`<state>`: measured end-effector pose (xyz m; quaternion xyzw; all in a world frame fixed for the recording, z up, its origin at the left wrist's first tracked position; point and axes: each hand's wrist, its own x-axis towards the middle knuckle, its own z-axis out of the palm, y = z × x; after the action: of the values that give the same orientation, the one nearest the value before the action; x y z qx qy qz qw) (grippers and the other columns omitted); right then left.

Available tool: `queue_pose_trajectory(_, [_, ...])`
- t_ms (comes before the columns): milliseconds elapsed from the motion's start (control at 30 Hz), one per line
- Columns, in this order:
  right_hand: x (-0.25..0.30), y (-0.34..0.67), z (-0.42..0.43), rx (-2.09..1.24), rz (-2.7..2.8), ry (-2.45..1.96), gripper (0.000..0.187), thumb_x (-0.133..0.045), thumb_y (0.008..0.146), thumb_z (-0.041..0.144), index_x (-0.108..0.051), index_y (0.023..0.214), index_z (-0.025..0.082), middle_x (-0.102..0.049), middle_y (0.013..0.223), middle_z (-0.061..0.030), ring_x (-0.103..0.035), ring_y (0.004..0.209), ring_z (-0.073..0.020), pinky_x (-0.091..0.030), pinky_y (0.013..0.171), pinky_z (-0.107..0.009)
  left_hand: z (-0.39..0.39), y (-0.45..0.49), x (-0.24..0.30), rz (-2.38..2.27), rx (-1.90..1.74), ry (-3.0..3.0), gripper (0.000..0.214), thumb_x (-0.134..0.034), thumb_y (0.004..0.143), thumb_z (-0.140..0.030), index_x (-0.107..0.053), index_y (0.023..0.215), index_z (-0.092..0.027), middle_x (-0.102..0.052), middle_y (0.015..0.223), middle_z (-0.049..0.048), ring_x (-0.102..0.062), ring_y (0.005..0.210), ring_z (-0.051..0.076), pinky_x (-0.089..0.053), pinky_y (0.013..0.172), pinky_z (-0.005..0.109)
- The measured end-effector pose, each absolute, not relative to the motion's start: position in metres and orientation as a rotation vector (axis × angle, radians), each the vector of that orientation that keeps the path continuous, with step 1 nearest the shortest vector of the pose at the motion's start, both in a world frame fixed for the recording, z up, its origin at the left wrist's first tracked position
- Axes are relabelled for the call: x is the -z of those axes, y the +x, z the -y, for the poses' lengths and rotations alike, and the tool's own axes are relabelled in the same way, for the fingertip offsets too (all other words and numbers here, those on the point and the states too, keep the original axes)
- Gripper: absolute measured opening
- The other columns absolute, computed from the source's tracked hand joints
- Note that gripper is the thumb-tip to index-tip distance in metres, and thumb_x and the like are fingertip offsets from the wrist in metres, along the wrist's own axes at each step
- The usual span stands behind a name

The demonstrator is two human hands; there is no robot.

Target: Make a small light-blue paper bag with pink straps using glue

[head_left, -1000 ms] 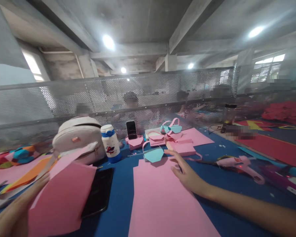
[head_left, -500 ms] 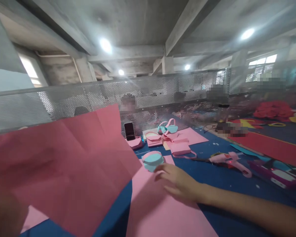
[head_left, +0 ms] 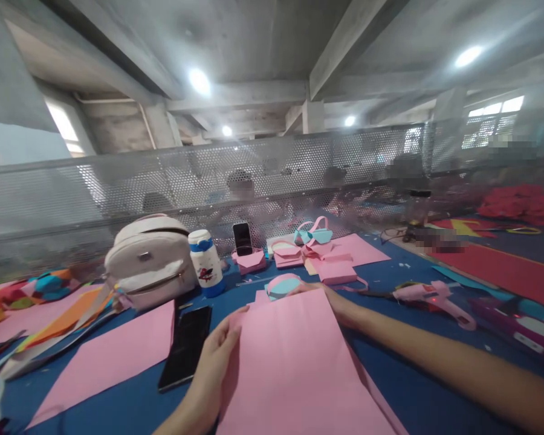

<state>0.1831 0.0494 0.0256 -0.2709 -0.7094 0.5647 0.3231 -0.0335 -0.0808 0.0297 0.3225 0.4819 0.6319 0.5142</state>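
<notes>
My left hand (head_left: 214,357) grips the left edge of a sheet of pink paper (head_left: 292,362), its thumb on the near face. The sheet stands tilted in front of me over other pink paper. Behind its top edge is my right hand (head_left: 310,287), mostly hidden, so its grip cannot be seen. Its fingers are beside a small light-blue and pink paper bag (head_left: 282,286). Left of my left hand lies a black phone (head_left: 187,344), with another pink sheet (head_left: 118,353) beyond it.
A pale backpack (head_left: 149,266) and a white-and-blue bottle (head_left: 205,266) stand at the back left. Pink paper bags (head_left: 338,270) and an upright phone (head_left: 242,238) are at the back. A pink glue gun (head_left: 435,296) lies right, near a purple device (head_left: 519,323). A perforated metal screen (head_left: 276,160) closes the back.
My left hand has brought the pink sheet from the raised left down to the middle, uncovering the backpack, bottle and phone. My right hand stays near the small paper bag, now partly behind the sheet.
</notes>
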Motion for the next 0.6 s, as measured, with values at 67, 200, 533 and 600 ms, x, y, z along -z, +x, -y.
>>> queue_pose_trajectory(67, [-0.031,0.191,-0.051,-1.578,1.893,-0.746,0.073,-0.030,0.093,0.069,-0.072,0.105,0.011,-0.074,0.100,-0.0145,-0.070,0.088,-0.0255,-0.054,0.075,-0.036,0.078,-0.030,-0.015,-1.171,-1.509,0.725,0.062,-0.087,0.060,-0.042,-0.068,0.114,-0.018,-0.071,0.120,0.0132,-0.065,0.112,0.034,-0.052,0.094,0.043])
queue_pose_trajectory(200, [-0.037,0.212,-0.055,-1.589,2.009,-0.810,0.058,-0.052,0.085,0.065,-0.074,0.106,0.015,-0.074,0.100,-0.0098,-0.068,0.095,-0.0235,-0.051,0.078,-0.031,0.073,-0.027,-0.008,-1.222,-1.532,0.783,0.063,-0.086,0.060,-0.045,-0.069,0.114,-0.020,-0.064,0.132,0.0125,-0.058,0.121,0.035,-0.050,0.096,0.041])
queue_pose_trajectory(533, [-0.026,0.226,-0.064,-1.176,2.316,-0.865,0.023,-0.068,0.073,0.030,-0.075,0.087,0.014,-0.057,0.062,0.0041,-0.049,0.061,-0.0133,-0.034,0.056,-0.022,0.070,-0.031,-0.007,-1.097,-1.400,0.894,0.059,-0.082,0.069,-0.036,-0.064,0.122,-0.020,-0.077,0.101,0.0099,-0.074,0.090,0.030,-0.058,0.078,0.038])
queue_pose_trajectory(600, [-0.029,0.227,-0.063,-1.138,2.369,-0.851,0.023,-0.064,0.075,0.028,-0.075,0.089,0.014,-0.057,0.064,0.0034,-0.049,0.061,-0.0132,-0.033,0.055,-0.022,0.065,-0.035,-0.005,-1.163,-1.348,1.038,0.047,-0.083,0.067,-0.037,-0.071,0.108,-0.017,-0.078,0.091,0.0099,-0.075,0.081,0.030,-0.059,0.072,0.037])
